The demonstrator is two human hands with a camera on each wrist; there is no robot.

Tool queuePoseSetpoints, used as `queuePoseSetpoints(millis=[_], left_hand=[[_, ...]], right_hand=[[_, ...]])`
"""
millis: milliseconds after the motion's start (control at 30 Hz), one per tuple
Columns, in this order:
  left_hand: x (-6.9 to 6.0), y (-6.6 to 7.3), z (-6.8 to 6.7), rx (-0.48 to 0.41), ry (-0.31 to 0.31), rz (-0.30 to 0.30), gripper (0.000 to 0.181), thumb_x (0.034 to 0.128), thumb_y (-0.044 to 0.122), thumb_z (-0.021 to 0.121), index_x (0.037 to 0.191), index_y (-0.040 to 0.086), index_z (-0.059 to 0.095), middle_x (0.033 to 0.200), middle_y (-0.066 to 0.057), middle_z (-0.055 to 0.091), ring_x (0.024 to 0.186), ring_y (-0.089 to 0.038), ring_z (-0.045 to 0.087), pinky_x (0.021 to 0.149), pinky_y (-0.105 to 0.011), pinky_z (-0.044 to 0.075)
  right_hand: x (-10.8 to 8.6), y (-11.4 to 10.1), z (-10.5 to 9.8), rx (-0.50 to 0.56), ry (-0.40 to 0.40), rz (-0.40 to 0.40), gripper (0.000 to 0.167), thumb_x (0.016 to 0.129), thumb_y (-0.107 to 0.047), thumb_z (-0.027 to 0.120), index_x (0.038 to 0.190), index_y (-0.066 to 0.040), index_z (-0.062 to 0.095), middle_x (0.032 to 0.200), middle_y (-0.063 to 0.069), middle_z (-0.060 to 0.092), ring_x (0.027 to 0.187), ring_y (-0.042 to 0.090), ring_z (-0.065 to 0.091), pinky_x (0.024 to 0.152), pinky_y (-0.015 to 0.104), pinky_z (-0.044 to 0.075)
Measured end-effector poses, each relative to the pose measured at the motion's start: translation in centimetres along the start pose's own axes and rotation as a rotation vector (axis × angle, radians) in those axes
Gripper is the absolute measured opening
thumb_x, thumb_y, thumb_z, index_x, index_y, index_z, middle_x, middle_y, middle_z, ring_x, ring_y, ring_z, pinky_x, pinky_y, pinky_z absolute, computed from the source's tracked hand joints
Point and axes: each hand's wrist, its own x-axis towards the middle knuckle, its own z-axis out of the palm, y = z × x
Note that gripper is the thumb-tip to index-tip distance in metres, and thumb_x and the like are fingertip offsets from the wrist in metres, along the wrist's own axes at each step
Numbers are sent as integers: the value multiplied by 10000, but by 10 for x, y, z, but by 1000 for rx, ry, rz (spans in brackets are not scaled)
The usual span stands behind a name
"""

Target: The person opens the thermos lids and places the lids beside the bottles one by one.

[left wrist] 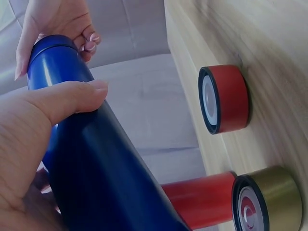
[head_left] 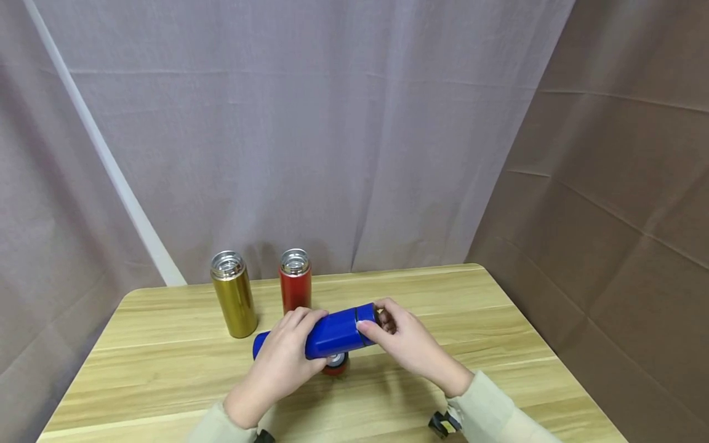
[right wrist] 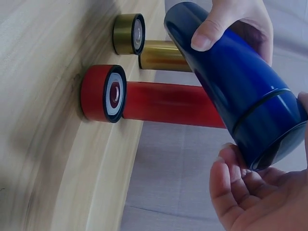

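Note:
A blue thermos bottle [head_left: 333,334] is held in the air above the table, tilted with its lid end up and to the right. My left hand [head_left: 285,354] grips its body, thumb across the near side. At the other end my right hand [head_left: 408,343] holds the blue lid [head_left: 365,315] between thumb and fingers. A dark seam shows between lid and body, and the lid sits on the bottle. Under the bottle a red lid [left wrist: 233,98] rests on the table, inner side up. Near it lies a gold lid [right wrist: 123,34], also inner side up.
Toward the back left of the wooden table [head_left: 166,357] stands a gold bottle [head_left: 235,301] without its lid. A red bottle [head_left: 295,289], also lidless, stands to its right, partly behind my left hand. Grey curtains [head_left: 310,135] hang behind the table.

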Motion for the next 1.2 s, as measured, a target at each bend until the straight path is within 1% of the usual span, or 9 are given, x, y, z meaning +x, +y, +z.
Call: queuePoseSetpoints(millis=[300, 467, 600, 667, 767, 867, 1000, 1133, 1200], left_hand=[[-2, -3, 1, -3, 18, 17, 760, 630, 275, 908, 1302, 144, 577, 1160, 5, 591, 1057, -201, 557, 930, -423, 469], [-3, -4, 0, -7, -6, 5, 776, 646, 272, 901, 1331, 153, 558, 1180, 2, 587, 1073, -201, 551, 949, -424, 457], [-3, -4, -2, -7, -31, -8, 784, 670, 280, 890, 1360, 168, 534, 1208, 2, 578, 1094, -201, 542, 965, -425, 446], [-4, -5, -3, -8, -36, -10, 778, 681, 288, 884, 1365, 171, 532, 1215, 4, 576, 1103, -201, 540, 969, -424, 444], [-4, -5, -5, -16, -43, -17, 776, 687, 295, 881, 1369, 179, 530, 1219, 10, 574, 1118, -202, 536, 978, -427, 438], [-5, -6, -6, -30, -48, -25, 777, 687, 295, 880, 1371, 180, 531, 1217, 10, 576, 1126, -208, 533, 985, -437, 432], [-6, -7, -5, -39, -44, -32, 775, 689, 289, 878, 1372, 173, 531, 1223, 8, 573, 1138, -206, 529, 997, -438, 421], [-8, -6, -5, -36, -43, -38, 771, 692, 304, 877, 1369, 180, 529, 1228, 15, 568, 1142, -195, 524, 1004, -430, 414], [-8, -5, -5, -27, -45, -29, 767, 695, 303, 877, 1368, 181, 529, 1231, 13, 565, 1141, -196, 523, 1006, -430, 412]], right_hand=[[-1, 0, 0, 28, -49, 2, 509, 873, -517, 656, 1224, -164, 553, 912, -4, 575, 805, 155, 546, 680, 300, 480], [-2, 0, 0, 9, -57, -13, 559, 867, -516, 664, 1285, -173, 526, 955, -5, 571, 841, 155, 542, 702, 310, 477], [-3, 1, 0, -18, -73, -90, 567, 874, -509, 656, 1328, -216, 482, 1016, -33, 584, 886, 147, 550, 751, 320, 480], [-4, 2, 0, -29, -89, -144, 574, 885, -490, 650, 1359, -245, 440, 1092, -43, 569, 925, 150, 550, 735, 316, 497], [-6, 3, 1, -28, -117, -222, 587, 905, -443, 644, 1398, -297, 362, 1243, -35, 505, 1012, 172, 550, 735, 303, 523], [-8, 1, 1, -13, -135, -262, 594, 916, -402, 643, 1405, -347, 310, 1345, -24, 425, 1068, 197, 552, 741, 328, 547], [-9, -2, 2, -16, -115, -233, 631, 895, -436, 660, 1403, -365, 292, 1352, -22, 437, 1079, 175, 557, 805, 356, 533], [-8, -2, 3, -58, -55, -155, 704, 845, -558, 663, 1418, -364, 304, 1330, -47, 459, 1059, 128, 544, 882, 392, 495], [-7, -3, 4, -79, -35, -110, 697, 843, -599, 637, 1414, -326, 345, 1313, -53, 468, 1040, 121, 542, 891, 396, 483]])
